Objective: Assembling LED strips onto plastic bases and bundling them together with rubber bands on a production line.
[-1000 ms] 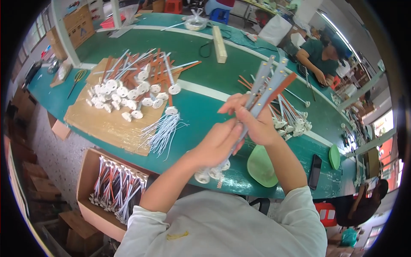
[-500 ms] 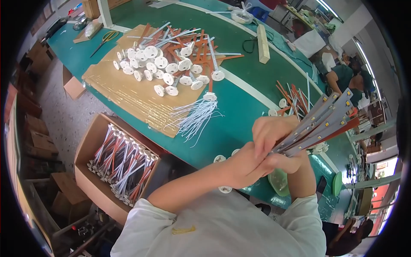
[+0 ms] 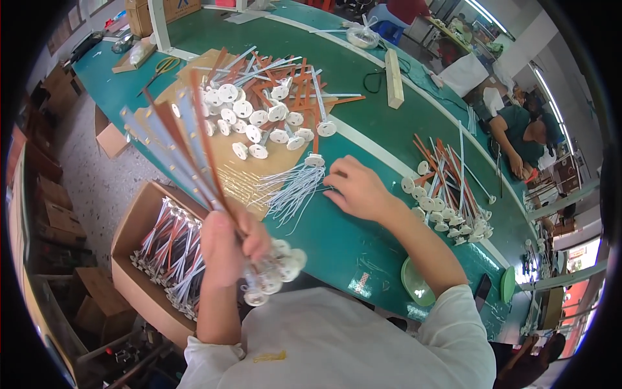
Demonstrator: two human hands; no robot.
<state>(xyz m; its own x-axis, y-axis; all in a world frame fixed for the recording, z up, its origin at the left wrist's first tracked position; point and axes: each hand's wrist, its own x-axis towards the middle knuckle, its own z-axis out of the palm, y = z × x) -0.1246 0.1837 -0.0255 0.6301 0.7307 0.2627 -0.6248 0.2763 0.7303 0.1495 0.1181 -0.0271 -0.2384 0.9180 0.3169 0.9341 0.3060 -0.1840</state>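
Note:
My left hand (image 3: 228, 243) is wrapped round a bunch of LED strips (image 3: 188, 152), white and red-brown, which fan out upward and are blurred by motion. Their white round bases (image 3: 275, 269) stick out below the fist. My right hand (image 3: 357, 188) is over the table, fingers bent and apart, with nothing seen in it. Its fingertips are beside a bundle of thin white ties (image 3: 291, 192); whether they touch is unclear. One white round base (image 3: 314, 160) lies at the top of that bundle.
A heap of similar strips with round bases (image 3: 259, 117) lies on brown cardboard (image 3: 243, 178). More strips (image 3: 447, 194) lie at right. An open carton (image 3: 123, 259) of strips stands at left. Scissors (image 3: 167, 66), a wooden block (image 3: 393, 78) and a green dish (image 3: 414, 285) are on the table.
My hands have come apart. The left has swung left with the bunch, now over the carton's side; the right has let go of it and moved left toward the white ties.

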